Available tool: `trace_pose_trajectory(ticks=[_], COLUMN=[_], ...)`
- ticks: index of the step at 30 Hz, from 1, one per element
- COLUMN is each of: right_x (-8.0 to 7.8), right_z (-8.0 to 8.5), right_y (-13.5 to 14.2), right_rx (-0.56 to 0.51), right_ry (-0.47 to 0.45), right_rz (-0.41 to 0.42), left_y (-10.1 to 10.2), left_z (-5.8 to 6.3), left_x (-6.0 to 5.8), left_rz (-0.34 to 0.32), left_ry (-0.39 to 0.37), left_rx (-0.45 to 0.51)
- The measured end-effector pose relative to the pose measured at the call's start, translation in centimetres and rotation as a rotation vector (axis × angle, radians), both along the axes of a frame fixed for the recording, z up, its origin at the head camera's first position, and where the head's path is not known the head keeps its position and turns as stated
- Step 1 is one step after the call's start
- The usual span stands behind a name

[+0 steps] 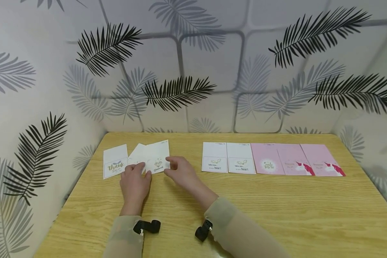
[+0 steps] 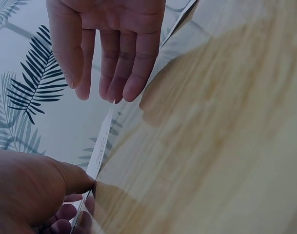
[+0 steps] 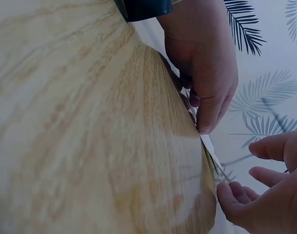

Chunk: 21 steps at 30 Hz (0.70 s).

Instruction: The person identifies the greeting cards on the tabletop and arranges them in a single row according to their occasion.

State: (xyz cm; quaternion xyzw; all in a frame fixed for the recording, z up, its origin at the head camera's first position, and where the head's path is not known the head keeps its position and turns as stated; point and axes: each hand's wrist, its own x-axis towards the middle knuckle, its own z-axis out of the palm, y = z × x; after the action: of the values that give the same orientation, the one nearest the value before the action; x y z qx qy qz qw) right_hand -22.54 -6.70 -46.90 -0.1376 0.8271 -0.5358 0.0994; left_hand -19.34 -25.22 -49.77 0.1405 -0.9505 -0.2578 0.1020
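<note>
In the head view my left hand [image 1: 135,182] is over a partly covered white card [image 1: 137,152] and the lower left corner of a white greeting card with a gold diamond print [image 1: 158,163]. Its thumb and curled fingers hold that corner, as the left wrist view also shows. My right hand [image 1: 184,173] is at the diamond card's right edge, thumb and forefinger apart. Seen from the right wrist, its lower fingertips [image 3: 226,192] are right at the card's end. Left of both hands lies a white thank-you card [image 1: 115,166].
To the right, two white heart cards [image 1: 214,163], [image 1: 241,163] lie beside a pink "smile more" card [image 1: 267,161] and two pink unicorn cards [image 1: 295,163], [image 1: 322,163], side by side. They lie on a wooden table [image 1: 277,208], with leaf-patterned cloth [image 1: 209,71] behind it.
</note>
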Motion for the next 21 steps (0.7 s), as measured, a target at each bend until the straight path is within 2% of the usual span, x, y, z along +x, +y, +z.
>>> trace_pose_trajectory(ticks=[12,21], right_x=[-0.43,-0.51], right_z=[-0.28,-0.42], right_y=[-0.57,-0.9], right_rx=[-0.082,-0.085], right_ry=[-0.02,-0.052], right_rz=[-0.081,-0.084], left_y=[-0.11,-0.06], left_z=[-0.07,-0.02], left_x=[-0.19,-0.1], left_rz=[0.004,0.006], left_ry=[0.009,0.008], left_rx=[-0.008,-0.015])
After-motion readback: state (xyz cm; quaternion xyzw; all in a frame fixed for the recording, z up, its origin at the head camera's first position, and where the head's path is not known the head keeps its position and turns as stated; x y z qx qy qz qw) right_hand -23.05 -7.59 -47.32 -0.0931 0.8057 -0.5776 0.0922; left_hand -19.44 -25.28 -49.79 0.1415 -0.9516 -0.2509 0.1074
